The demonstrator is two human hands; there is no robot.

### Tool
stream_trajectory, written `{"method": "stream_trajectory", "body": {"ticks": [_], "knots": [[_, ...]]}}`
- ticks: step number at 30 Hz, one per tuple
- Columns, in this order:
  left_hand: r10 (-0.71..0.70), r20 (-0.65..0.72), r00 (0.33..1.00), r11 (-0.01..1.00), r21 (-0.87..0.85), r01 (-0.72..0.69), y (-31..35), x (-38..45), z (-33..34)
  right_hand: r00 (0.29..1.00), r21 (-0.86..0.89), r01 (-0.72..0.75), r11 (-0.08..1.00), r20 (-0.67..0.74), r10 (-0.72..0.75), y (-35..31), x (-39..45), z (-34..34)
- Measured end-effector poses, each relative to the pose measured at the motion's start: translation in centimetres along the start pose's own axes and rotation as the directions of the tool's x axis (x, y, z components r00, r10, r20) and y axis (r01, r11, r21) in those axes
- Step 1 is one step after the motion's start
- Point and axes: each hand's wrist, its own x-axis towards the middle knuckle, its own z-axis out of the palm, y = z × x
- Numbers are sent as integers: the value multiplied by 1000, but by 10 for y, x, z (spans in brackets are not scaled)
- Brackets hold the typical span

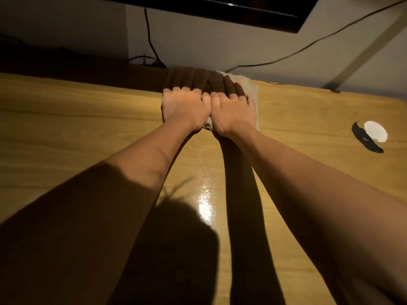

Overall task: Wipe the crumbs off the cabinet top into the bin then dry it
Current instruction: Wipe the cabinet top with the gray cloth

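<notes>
Cabinet top (88, 119) fills nearly the whole view, a broad yellow wood-grain slab running left to right, glossy, with a bright wet-looking sheen in the strip between the two forearms. Behind its far edge is a pale wall (220, 40), a dark cable (152, 40) hanging down it, and the underside of a dark screen (220, 9) along the top.

Now the arms: both reach straight out from the person to the far edge, side by side. Left hand (185, 107) and right hand (233, 113) touch each other, knuckles up, both pressing down on a pale cloth (253, 89). Only slivers of that cloth show, a strip past the right hand and a scrap between the wrists. The fingers bend over its far end, into shadow, so I cannot tell whether they clutch it or simply press it flat.

What matters for the next stroke: the cloth sits right at the back edge, under both hands equally, and all the open surface lies toward the person. My read is that the pull comes back along the line of the forearms.

Off to the right, well apart from the hands, a small white round thing (375, 131) lies on the wood. No crumbs or bin that I can make out.
</notes>
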Motion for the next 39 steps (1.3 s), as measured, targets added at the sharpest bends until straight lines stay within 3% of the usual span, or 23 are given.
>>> {"method": "stream_trajectory", "body": {"ticks": [5,17,21,28,33,39], "knots": [[72,0,997,996,-57,-72,18,-75,3,999,87,21,996,40,-24,24,-76,2],[30,104,994,990,-144,-15,90,-327,4,994,82,-36,996,103,27,83,-332,12],[73,129,989,990,-126,-57,102,-371,5,991,98,-96,990,104,86,94,-381,14],[91,155,984,988,-135,-70,105,-330,13,969,152,-185,971,195,155,94,-348,14],[18,105,994,994,-112,-6,125,-263,21,961,138,-147,979,253,109,116,-269,5],[-3,54,999,997,-74,7,147,-157,25,969,130,-128,983,226,96,138,-162,-5]]}}
